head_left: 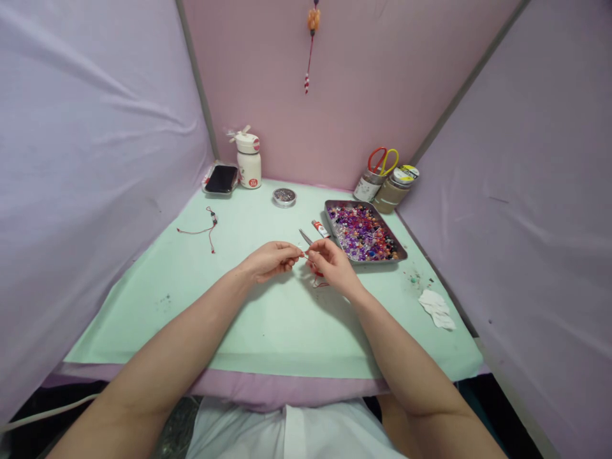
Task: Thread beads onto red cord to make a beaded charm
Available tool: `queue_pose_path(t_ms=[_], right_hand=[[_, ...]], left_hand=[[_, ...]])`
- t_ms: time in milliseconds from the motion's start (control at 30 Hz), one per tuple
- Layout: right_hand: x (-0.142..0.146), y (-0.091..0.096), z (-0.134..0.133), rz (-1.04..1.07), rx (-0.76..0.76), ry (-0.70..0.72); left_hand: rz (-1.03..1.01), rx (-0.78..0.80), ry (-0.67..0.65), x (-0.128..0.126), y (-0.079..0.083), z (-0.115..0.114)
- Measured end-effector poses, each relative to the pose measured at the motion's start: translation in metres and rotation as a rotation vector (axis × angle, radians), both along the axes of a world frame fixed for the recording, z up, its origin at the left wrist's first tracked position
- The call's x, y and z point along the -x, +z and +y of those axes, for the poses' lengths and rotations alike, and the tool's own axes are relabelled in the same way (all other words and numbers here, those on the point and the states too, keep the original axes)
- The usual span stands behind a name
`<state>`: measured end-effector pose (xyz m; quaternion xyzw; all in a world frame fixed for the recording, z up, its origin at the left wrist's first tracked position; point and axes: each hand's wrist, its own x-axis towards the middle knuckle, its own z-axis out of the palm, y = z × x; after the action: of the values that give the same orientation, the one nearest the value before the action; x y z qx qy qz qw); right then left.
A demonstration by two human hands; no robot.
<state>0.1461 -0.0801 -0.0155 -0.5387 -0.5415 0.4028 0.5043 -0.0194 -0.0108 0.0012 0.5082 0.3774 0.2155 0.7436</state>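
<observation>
My left hand (270, 260) and my right hand (329, 264) meet fingertip to fingertip above the pale green table mat (268, 319). Both pinch a thin red cord (319, 280), whose loose end curls on the mat under my right hand. Whether a bead is on the cord between the fingers is too small to tell. Just behind the fingers lie a small metal tool (305, 237) and a red and white tube (320, 228). A metal tray (401, 253) filled with purple, red and clear beads sits right of my right hand.
A finished red cord with dark beads (209, 224) lies at left. At the back stand a phone (221, 178), a white bottle (249, 162), a small round tin (284, 196), and jars with scissors (382, 162). A crumpled tissue (437, 309) lies at right. Fabric walls enclose three sides.
</observation>
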Motion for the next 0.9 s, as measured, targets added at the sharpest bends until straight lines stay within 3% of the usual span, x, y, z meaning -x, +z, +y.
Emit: queue_pose_path(t_ms=[133,367,533,733,800,900], right_hand=[[0.0,-0.003,0.0,-0.347,-0.338,-0.116],[0.001,-0.013,0.003,-0.613,-0.398,-0.116],[0.002,-0.015,0.003,-0.649,-0.402,-0.072],[-0.004,-0.013,0.005,-0.599,-0.474,-0.047],[-0.005,-0.013,0.006,-0.53,-0.426,-0.012],[-0.005,-0.015,0.006,-0.306,-0.204,0.016]], left_hand=[[-0.021,0.012,0.038,0.0,-0.002,0.002],[-0.034,-0.01,0.089,-0.002,-0.008,0.004],[0.148,-0.341,0.113,-0.002,-0.015,0.006],[0.317,-0.807,-0.111,-0.001,-0.017,0.006],[0.327,-0.885,-0.175,-0.001,-0.015,0.004],[0.313,-0.912,-0.195,-0.001,-0.012,0.002]])
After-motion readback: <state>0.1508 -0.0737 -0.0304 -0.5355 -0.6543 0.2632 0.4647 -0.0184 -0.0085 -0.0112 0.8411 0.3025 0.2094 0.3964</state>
